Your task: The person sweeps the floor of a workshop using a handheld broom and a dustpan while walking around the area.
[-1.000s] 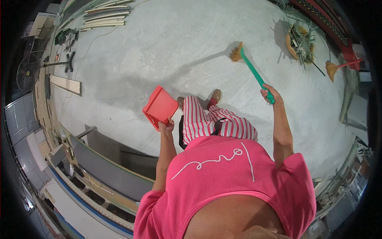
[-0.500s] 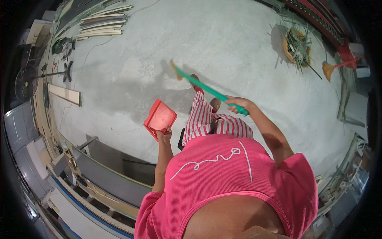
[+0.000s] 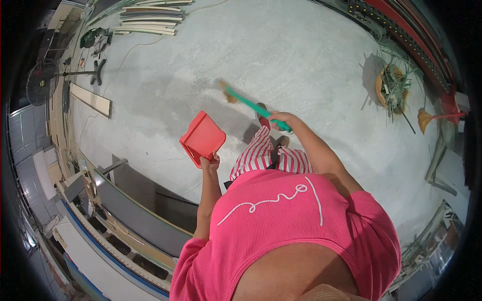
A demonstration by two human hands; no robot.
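Note:
My left hand (image 3: 210, 161) is closed round the near end of a red dustpan (image 3: 205, 135), held out in front of me to the left. My right hand (image 3: 282, 121) grips the green handle of a hand broom (image 3: 246, 102). The handle slants away to the far left, and the tan bristles (image 3: 228, 93) at its end are blurred, above or against the grey floor (image 3: 301, 60); I cannot tell whether they touch. Bristles and dustpan are apart, with the pan nearer to me.
Long pale strips (image 3: 150, 22) lie at the far left, near a standing fan (image 3: 42, 83) and a flat board (image 3: 91, 100). A round basket of green scraps (image 3: 393, 89) and another broom (image 3: 425, 119) are at the right. A long workbench (image 3: 135, 215) runs along my left.
The dustpan has lifted slightly and turned more face-up to view. My right hand has shifted left and forward with the broom. The surroundings have slid to the right in view.

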